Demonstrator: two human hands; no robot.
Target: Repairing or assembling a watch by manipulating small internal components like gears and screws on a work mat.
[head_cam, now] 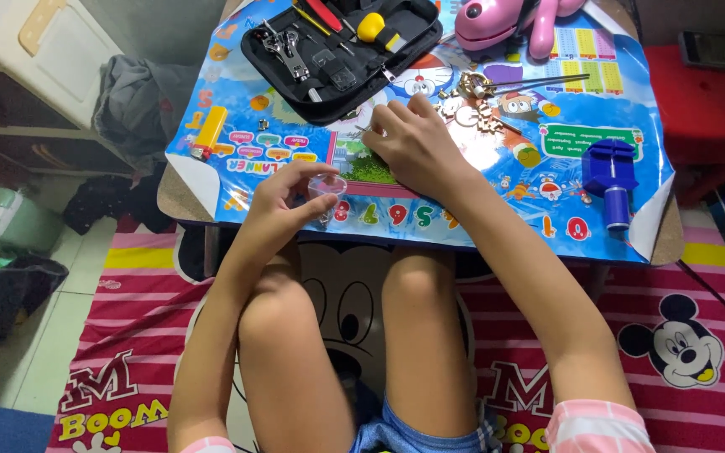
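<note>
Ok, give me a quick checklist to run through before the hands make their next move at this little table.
1. Left hand has the small clear container in its grip: ok.
2. Container upright on the table mat: cannot tell.
3. Right hand holds a thin tool: cannot tell, fingers hide it.
4. Black tool case open within reach: ok.
5. Small metal parts lie loose beside the right hand: not ok, could scatter.
6. Blue press tool apart from both hands: ok.
</note>
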